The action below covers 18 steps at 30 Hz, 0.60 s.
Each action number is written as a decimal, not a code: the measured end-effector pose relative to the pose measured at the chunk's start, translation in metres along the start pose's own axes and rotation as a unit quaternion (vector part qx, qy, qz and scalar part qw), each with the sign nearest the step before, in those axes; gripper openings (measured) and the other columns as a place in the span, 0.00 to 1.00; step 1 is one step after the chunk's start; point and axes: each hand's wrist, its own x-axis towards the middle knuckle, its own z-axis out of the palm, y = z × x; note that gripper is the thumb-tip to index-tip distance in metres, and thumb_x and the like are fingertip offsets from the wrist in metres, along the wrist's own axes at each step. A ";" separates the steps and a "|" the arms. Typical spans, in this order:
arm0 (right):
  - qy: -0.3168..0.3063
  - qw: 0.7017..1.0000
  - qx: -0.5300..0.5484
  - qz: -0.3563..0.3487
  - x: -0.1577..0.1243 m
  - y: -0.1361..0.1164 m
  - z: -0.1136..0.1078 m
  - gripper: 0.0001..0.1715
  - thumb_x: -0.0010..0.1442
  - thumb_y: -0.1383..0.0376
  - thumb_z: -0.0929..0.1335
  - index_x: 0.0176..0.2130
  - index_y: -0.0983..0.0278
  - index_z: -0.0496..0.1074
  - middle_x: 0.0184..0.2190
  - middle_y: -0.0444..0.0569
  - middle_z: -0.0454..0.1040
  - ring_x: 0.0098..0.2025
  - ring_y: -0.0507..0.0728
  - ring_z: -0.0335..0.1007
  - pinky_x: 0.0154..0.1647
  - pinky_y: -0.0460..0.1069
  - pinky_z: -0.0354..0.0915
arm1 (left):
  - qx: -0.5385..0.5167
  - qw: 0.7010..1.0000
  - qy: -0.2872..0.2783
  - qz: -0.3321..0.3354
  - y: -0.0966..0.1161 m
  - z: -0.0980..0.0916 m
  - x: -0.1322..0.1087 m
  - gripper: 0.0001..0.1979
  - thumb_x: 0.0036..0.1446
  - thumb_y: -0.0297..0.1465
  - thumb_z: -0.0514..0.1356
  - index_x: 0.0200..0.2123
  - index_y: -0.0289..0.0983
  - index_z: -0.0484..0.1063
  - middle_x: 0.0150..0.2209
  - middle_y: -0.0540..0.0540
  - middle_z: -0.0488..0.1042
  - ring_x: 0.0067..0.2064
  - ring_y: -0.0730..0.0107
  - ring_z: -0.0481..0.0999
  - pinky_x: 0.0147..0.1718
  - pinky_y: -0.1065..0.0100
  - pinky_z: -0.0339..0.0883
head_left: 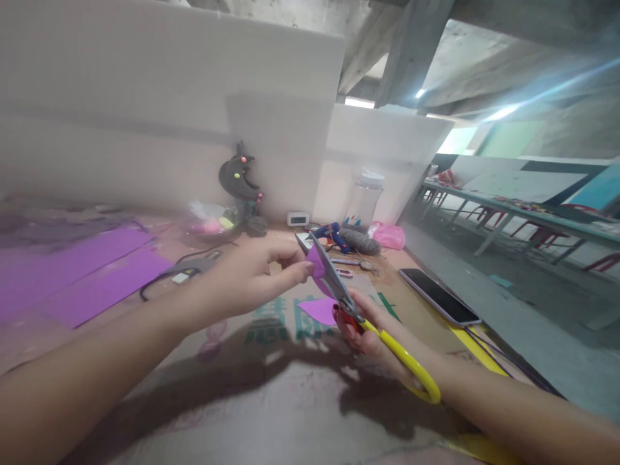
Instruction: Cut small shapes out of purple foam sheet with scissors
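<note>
My left hand point(264, 274) pinches a small piece of purple paper point(316, 263) between thumb and fingers. In my right hand point(365, 332) is a pair of scissors point(404, 358) with a yellow handle loop; a red part shows under my fingers. The scissor blades are parted and reach up at the purple piece, overlapping it in view. Whether they are cutting into it, I cannot tell. Below the blades, a pointed purple scrap point(318, 310) lies on the cardboard point(285, 387) that covers the table.
Larger purple sheets point(113, 274) lie at left. Behind my hands stand a dark crescent ornament point(237, 177), a small digital clock point(298, 219) and a clear bottle point(364, 199). Grey yarn point(361, 241), a blue glue gun point(334, 236) and a pink bag point(389, 236) sit nearby. A phone point(438, 296) lies at the right edge.
</note>
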 end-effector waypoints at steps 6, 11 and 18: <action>-0.011 1.000 -0.008 -0.002 0.001 -0.004 0.001 0.47 0.56 0.36 0.70 0.63 0.58 0.59 0.40 0.48 0.64 0.34 0.53 0.56 0.30 0.47 0.57 | -0.005 1.000 0.000 -0.001 0.000 0.002 0.001 0.18 0.65 0.43 0.55 0.29 0.39 0.73 0.29 0.51 0.76 0.32 0.69 0.73 0.32 0.69 0.62; -0.010 1.000 -0.020 -0.015 0.001 -0.004 0.002 0.45 0.57 0.36 0.69 0.61 0.59 0.60 0.39 0.48 0.64 0.34 0.53 0.57 0.30 0.47 0.58 | -0.021 1.000 0.001 -0.012 0.004 0.000 0.001 0.17 0.65 0.42 0.56 0.29 0.39 0.73 0.29 0.52 0.74 0.31 0.70 0.73 0.31 0.70 0.62; -0.018 0.999 -0.030 -0.019 0.003 -0.007 0.002 0.46 0.57 0.34 0.68 0.61 0.59 0.59 0.36 0.46 0.61 0.32 0.53 0.53 0.29 0.47 0.55 | -0.050 0.998 0.005 -0.037 0.005 0.001 -0.001 0.16 0.64 0.42 0.57 0.28 0.39 0.73 0.30 0.51 0.74 0.32 0.70 0.72 0.33 0.70 0.63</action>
